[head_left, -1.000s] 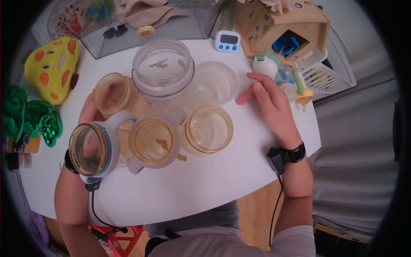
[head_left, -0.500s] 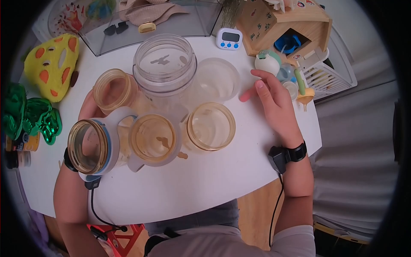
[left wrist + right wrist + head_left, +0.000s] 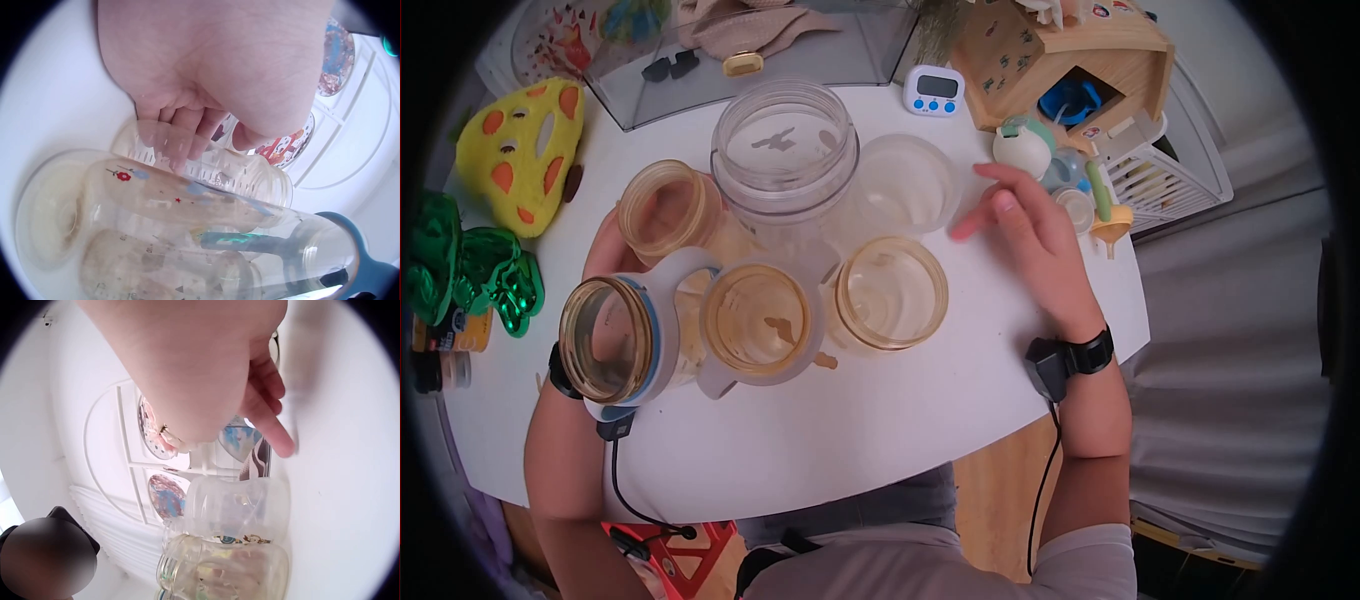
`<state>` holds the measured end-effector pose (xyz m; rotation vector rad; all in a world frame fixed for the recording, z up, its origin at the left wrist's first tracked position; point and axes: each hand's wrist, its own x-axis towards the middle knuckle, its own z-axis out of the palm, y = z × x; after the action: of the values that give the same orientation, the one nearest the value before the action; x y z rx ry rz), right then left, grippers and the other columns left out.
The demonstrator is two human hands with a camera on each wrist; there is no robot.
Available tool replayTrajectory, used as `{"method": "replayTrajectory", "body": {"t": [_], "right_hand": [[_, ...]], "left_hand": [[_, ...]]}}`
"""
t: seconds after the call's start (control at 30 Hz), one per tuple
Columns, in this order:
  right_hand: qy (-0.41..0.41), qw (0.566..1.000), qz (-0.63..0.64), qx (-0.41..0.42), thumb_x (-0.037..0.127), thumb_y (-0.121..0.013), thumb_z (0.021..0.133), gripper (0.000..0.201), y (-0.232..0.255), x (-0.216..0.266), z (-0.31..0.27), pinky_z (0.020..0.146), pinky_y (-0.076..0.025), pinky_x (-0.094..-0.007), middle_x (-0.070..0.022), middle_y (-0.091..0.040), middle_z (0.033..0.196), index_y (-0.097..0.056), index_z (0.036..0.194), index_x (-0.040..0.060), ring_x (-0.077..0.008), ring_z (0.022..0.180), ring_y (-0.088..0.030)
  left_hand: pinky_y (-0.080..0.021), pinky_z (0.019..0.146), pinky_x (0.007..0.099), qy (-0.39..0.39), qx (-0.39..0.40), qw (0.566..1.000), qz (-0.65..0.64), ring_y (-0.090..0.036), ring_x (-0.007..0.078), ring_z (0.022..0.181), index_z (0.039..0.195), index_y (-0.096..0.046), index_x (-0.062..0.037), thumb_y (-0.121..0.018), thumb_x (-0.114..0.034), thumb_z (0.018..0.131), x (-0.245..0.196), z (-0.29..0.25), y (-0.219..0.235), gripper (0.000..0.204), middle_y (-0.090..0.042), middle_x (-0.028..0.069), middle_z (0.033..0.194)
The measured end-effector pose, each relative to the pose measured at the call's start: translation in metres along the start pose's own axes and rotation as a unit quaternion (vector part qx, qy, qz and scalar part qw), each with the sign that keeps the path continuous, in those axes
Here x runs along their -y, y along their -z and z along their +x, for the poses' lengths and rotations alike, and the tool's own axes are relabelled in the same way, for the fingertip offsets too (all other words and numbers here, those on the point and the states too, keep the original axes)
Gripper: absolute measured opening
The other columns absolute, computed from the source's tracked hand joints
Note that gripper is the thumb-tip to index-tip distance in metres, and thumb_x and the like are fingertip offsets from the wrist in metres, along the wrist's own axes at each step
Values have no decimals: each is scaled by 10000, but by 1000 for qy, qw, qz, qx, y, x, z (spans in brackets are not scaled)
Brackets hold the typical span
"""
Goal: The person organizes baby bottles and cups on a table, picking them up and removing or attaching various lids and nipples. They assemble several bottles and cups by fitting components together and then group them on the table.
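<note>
My left hand (image 3: 603, 248) curls its fingers round a clear baby bottle (image 3: 662, 212) with an amber-tinted rim, at the left back of a group of lidless bottles. In the left wrist view its fingertips (image 3: 178, 164) show through the clear wall. In front stand a bottle with a blue-and-white handle (image 3: 668, 300), one with a whitish handle collar (image 3: 808, 335) and a handleless one (image 3: 945, 305). Behind them are a wide clear bottle (image 3: 785, 195) and a frosted one (image 3: 948, 180). My right hand (image 3: 1040, 245), fingers loosely bent, holds nothing beside the frosted bottle.
On the white table (image 3: 830, 440), a timer (image 3: 933, 92) and a clear bin (image 3: 840, 60) stand at the back. A wooden house (image 3: 1060, 60) and small bottle parts (image 3: 1025, 150) lie right. At the left are a yellow plush (image 3: 525, 155) and a shiny green object (image 3: 505, 280).
The right hand's fingers have shifted slightly right and then back left. The head view has tilted a little; the bottles and the left hand keep their places.
</note>
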<state>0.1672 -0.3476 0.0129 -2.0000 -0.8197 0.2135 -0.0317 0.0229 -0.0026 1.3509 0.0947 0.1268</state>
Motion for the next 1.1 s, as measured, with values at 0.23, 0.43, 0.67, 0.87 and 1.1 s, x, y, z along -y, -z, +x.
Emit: {"method": "replayTrajectory", "body": {"t": [0.23,0.43,0.67,0.87,1.1], "right_hand": [[-35,999,-37,-14,339,-489,1160,437,-1,2,0,794,-471,-251,-27,-794,885,-616,1390,-11,-78,828,-576],[-79,997,-13,17,375,-424,1186,481,5,2,0,1005,-450,-290,-51,-786,907,-601,1425,-3,-106,992,-583],[-29,999,-22,-1,380,-436,1179,492,1,2,-1,919,-450,-282,-38,-788,867,-595,1439,-6,-97,925,-571],[-27,999,-17,-22,376,-449,1175,492,3,1,0,906,-483,-269,-33,-798,899,-591,1433,-18,-101,906,-610],[-19,998,-37,-49,391,-425,1181,523,2,2,2,1002,-464,-282,-38,-807,970,-569,1434,-43,-124,1009,-621]], "left_hand": [[-460,1239,418,0,18,999,29,-507,256,1496,1655,-386,-93,-788,-60,953,-6,-2,-2,810,-495,116,1635],[-478,1220,407,10,-15,1000,2,-521,254,1485,1649,-399,-91,-797,-76,951,-2,0,0,804,-504,113,1629],[-457,1238,418,-44,65,997,-12,-503,259,1501,1655,-387,-94,-793,-58,945,2,-3,6,819,-482,116,1647],[-459,1236,413,5,-10,1000,-18,-505,259,1500,1656,-390,-100,-783,-54,954,5,-3,5,806,-483,121,1646],[-459,1238,420,32,2,999,-10,-505,261,1500,1650,-403,-99,-826,-68,918,-1,0,0,846,-505,122,1629]]}}
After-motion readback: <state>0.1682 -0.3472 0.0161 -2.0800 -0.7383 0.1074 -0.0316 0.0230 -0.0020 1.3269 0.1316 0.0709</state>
